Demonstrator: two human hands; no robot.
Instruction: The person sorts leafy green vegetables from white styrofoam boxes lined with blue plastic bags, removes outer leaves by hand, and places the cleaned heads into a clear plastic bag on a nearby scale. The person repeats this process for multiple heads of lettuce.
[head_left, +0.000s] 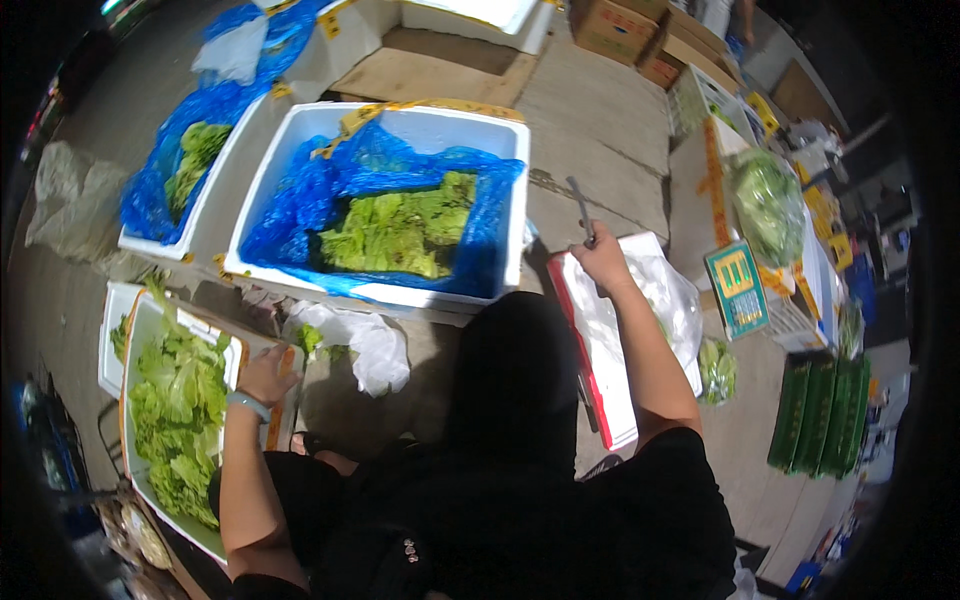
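Note:
My left hand (266, 375) rests with its fingers spread on the near-side rim of a white foam box (234, 360) full of loose lettuce leaves (176, 390). In my right hand (602, 259) is a knife (579, 196), its blade pointing away from me. Below that hand lies a white foam lid (622, 420) with a red edge, bearing a clear plastic bag (679, 300) whose contents are hard to make out. Ahead stands a larger foam box (516, 225) lined with blue plastic film (296, 210), and green lettuce (397, 229) lies inside it.
At the left is another foam box with blue film (146, 210) and greens. Crumpled white plastic (381, 356) lies on the ground between the boxes. Bagged lettuce (766, 202), a scale display (739, 289), green crates (817, 416) and cardboard boxes (619, 34) stand to the right.

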